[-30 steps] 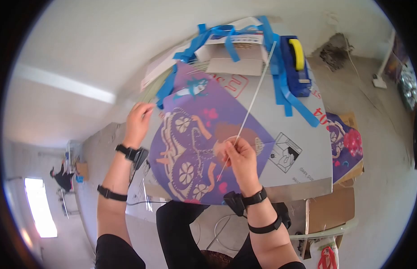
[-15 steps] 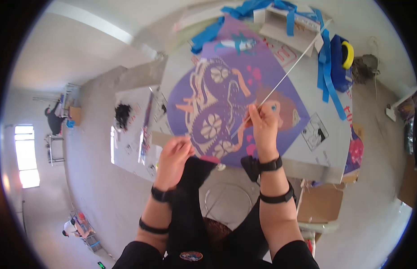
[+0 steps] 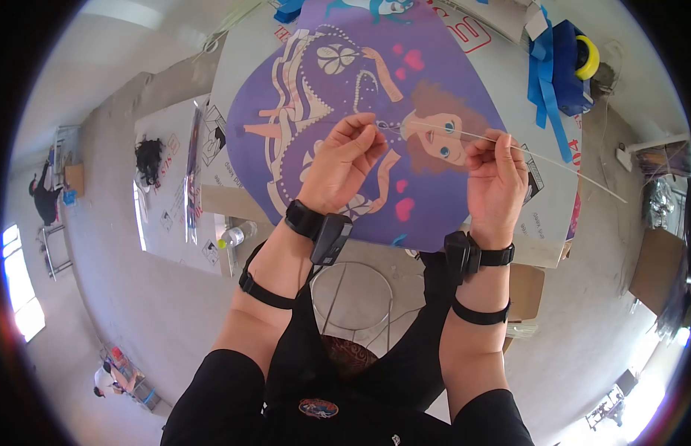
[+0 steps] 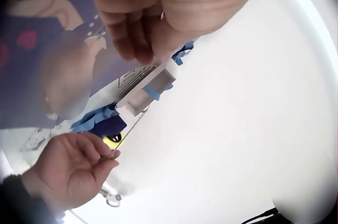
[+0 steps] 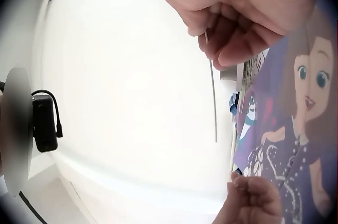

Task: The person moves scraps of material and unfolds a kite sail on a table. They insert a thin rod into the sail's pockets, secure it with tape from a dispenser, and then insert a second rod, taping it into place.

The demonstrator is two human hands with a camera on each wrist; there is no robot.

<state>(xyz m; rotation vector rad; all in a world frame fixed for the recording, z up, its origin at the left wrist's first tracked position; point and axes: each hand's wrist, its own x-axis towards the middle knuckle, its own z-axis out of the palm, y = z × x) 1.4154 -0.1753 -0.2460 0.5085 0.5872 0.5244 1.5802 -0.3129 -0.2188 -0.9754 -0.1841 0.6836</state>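
Note:
Pinched between thumb and fingers of my right hand (image 3: pixel 499 186) is a thin white rod (image 3: pixel 576 172); it reaches out to the right and also left toward my other hand. In the right wrist view the rod (image 5: pixel 213 102) ends short of the left hand (image 5: pixel 252 203). My left hand (image 3: pixel 344 160) is raised with fingers curled and the thumb near the index fingertip; nothing shows clearly in it. Both hands are above a purple printed kite sheet (image 3: pixel 434 215) with a cartoon girl, which lies on the table. In the left wrist view my right hand (image 4: pixel 74 171) holds the rod (image 4: pixel 132 129).
Blue strips (image 3: pixel 542 97) and a blue case with a yellow ring (image 3: pixel 568 82) are at the table's back right. A side board at left bears a black bundle (image 3: pixel 148 161). A bottle (image 3: pixel 240 234) stands near the table's front left. Two people are far left.
My left hand has risen from the sheet's front edge to above its middle. The right hand moved rightward with the rod, which has swung from steeply slanted to nearly level. The head view has shifted.

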